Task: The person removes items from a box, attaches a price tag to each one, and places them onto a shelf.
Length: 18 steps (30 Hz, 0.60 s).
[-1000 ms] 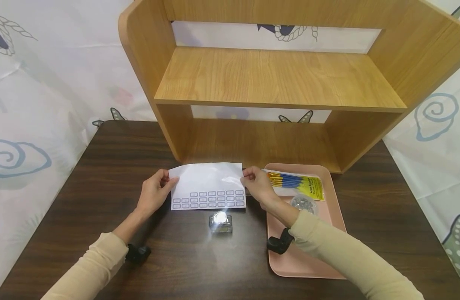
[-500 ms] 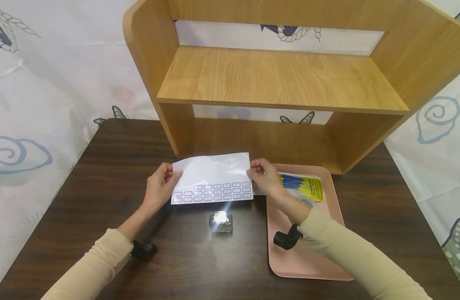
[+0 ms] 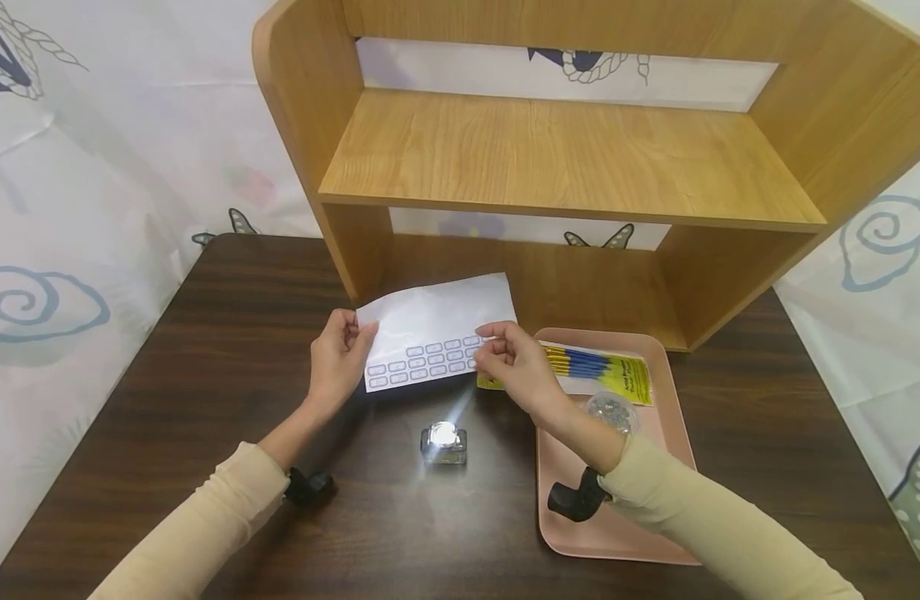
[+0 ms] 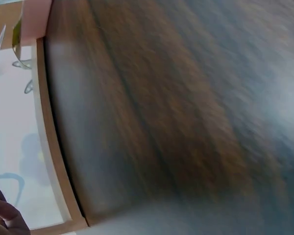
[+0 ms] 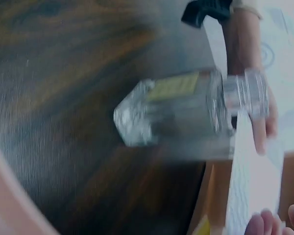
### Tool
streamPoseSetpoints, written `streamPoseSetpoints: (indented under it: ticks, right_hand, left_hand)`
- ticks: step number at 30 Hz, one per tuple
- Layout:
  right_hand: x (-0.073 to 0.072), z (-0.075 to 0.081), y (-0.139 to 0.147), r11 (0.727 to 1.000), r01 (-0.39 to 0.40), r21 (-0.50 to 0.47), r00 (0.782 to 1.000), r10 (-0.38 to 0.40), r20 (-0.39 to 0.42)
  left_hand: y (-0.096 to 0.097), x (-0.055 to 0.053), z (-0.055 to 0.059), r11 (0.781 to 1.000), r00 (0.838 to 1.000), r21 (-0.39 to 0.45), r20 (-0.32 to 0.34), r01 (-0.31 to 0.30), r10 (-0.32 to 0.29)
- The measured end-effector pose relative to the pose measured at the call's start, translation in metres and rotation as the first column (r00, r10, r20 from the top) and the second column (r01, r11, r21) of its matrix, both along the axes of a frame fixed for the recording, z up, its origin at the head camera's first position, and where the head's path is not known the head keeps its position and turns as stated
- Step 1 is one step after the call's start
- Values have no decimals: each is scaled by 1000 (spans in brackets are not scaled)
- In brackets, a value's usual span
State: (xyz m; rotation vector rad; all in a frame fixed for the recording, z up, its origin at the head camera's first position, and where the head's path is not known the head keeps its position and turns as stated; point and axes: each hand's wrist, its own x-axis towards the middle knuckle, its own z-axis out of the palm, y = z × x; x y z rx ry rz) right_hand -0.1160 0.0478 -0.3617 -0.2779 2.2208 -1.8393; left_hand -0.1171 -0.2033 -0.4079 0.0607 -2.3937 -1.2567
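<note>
A white sheet of labels (image 3: 437, 312), with rows of small blue-framed labels along its lower edge, is held up over the table in the head view, tilted with its right side higher. My left hand (image 3: 340, 362) grips its left edge between thumb and fingers. At the lower right corner, over the last labels, the thumb and fingers of my right hand (image 3: 523, 367) pinch the sheet. Below it a small clear glass bottle (image 3: 443, 447) stands on the table; the right wrist view shows the bottle (image 5: 181, 110) with a yellowish patch and a clear cap.
A pink tray (image 3: 617, 533) lies at the right, under my right forearm. It bears a pack of blue-handled artist brushes (image 3: 628, 379) and a round clear tub (image 3: 612, 412) of small bits. A wooden shelf (image 3: 565, 158) stands at the back of the dark table (image 3: 227, 333).
The sheet has risen away from me and tilted, its right side going up. My right hand has slid from the sheet's upper right edge to its lower right corner, over the labels.
</note>
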Motion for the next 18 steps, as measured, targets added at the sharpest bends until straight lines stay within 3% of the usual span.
streamPoseSetpoints:
  ticks: [3,7,13,18]
  right_hand:
    - [4,-2,-6,995,-94,-22,994,95,53]
    - [6,-5,-11,989,-145,-18,986,146,76]
    - [9,-8,-16,990,-127,-67,991,130,36]
    - [12,-8,-20,988,-49,-144,996,59,68]
  left_hand:
    - [5,-1,4,999,1000,33,1,-13,12]
    - [11,-1,10,996,1000,94,27,-9,7]
    - [18,-2,14,984,998,179,58,-18,8]
    - [23,-3,19,976,998,216,67,-24,10]
